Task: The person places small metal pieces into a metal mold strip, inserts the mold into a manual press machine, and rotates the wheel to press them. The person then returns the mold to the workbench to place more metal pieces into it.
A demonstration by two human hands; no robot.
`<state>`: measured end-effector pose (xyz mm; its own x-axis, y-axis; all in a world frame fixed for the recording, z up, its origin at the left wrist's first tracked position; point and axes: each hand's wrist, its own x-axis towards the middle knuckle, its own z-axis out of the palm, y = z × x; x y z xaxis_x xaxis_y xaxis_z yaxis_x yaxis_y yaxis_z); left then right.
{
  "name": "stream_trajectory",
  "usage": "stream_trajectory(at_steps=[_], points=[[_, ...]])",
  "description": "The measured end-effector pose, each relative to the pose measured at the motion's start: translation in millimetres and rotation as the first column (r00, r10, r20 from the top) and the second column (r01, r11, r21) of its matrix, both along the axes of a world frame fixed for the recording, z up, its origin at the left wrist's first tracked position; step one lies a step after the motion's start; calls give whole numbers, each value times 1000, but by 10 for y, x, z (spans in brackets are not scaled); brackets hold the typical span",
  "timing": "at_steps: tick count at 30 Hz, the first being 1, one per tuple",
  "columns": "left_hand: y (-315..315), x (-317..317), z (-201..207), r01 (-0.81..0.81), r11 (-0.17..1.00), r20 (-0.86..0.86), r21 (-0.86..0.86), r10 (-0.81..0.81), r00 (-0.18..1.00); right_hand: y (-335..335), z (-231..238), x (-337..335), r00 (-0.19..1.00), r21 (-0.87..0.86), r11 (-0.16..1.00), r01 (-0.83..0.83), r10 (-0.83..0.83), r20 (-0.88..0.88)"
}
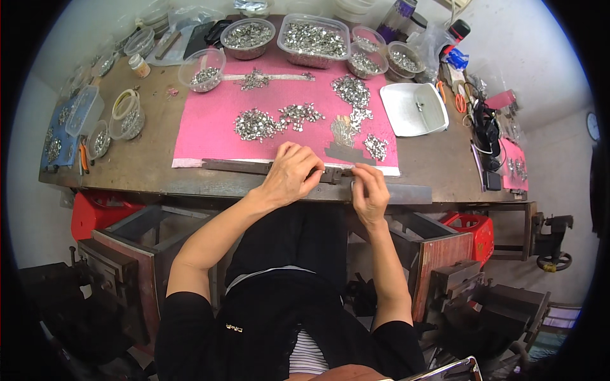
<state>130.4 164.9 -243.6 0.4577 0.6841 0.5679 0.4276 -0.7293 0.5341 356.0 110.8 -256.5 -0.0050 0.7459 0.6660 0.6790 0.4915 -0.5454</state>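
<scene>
Pink matting [210, 120] covers much of the counter [159, 111], crowded by heaps of small silvery pieces [257, 125], with a plastic tub [311, 62] behind, a white tray [402, 115] rightward and a flat grey plate [344, 153] just beyond the dark metal bar [236, 166]. This bar lies along the mat's near edge, long axis left to right — left hand [292, 174] over its middle, right hand [370, 193] at its right end — and I cannot tell whether either grip is closed on anything.
</scene>
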Motion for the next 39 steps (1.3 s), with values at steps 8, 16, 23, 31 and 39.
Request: stream_trajectory(at_steps=[8,16,23,31,39], points=[[37,5,-24,23,1000,-26,10,-23,999,-116,-98,312,976,47,977,210,-212,44],[-25,27,34,-21,990,-75,-139,11,997,149,-73,572,902,-91,913,399,-373,217],[-73,191,-67,-168,986,-38,-5,168,985,282,-113,535,824,-99,851,516,-462,327],[-193,120,-224,-165,984,237,64,145,961,179,-12,654,948,-285,909,305,-319,-2],[-207,117,-249,-186,981,321,59,158,934,185,35,602,885,-1,943,334,-313,346]])
